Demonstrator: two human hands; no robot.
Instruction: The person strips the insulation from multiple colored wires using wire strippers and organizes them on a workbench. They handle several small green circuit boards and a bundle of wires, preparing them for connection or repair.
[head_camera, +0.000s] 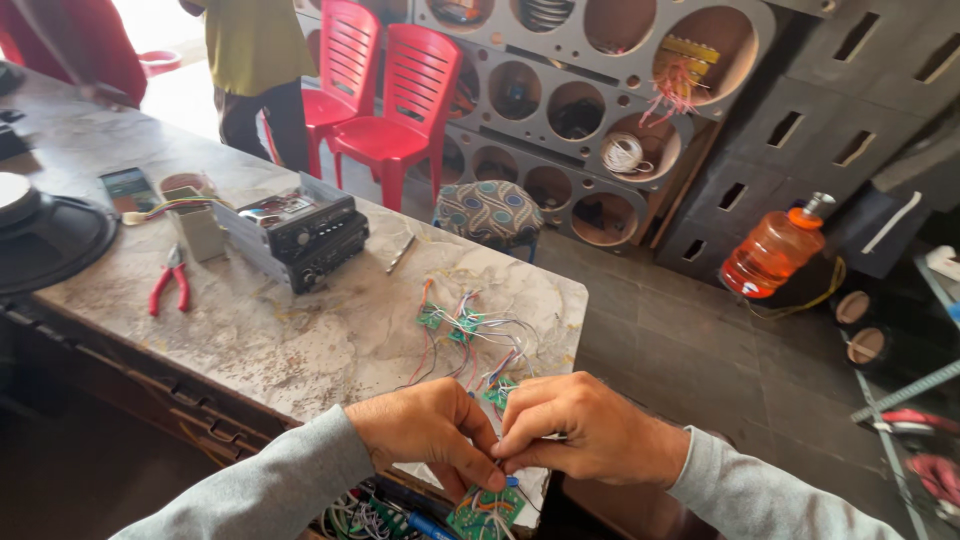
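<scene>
Pinching thin wires together, the left hand (425, 425) and right hand (585, 430) keep narrow fingertips closed just above a small green circuit board (487, 510). It looks light, stiff and fragile, best held by its edges; the coloured wires (470, 335) beyond the knuckles are soft on mottled marble.
</scene>
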